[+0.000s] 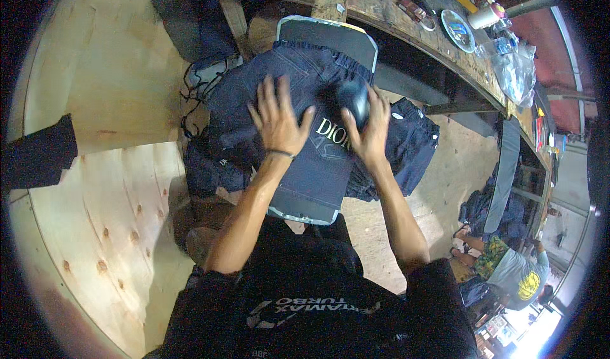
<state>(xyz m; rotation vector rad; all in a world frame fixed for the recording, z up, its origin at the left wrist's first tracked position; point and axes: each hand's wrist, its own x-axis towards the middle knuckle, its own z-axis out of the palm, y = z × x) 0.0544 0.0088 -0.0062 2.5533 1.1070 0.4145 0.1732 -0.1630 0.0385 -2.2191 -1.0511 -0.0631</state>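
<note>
Dark navy denim shorts (279, 98) with an elastic waistband and pale printed lettering are pulled over a grey board (330, 33) with a light rim. On the cloth, left of the lettering, my left hand (279, 121) lies open with fingers spread, a dark band at its wrist. My right hand (373, 127) grips a dark, glossy, rounded tool (352, 102) at the upper right of the print. Motion smears this tool, and its kind and underside do not show. More folded dark shorts (410, 143) lie just right of my right hand.
Beyond the board runs a worn wooden bench (381, 9) with a round dish (457, 30), a thread cone (486, 16) and a plastic bag (516, 73). Plywood sheets (108, 219) stand at left. Another person (515, 270) sits at lower right.
</note>
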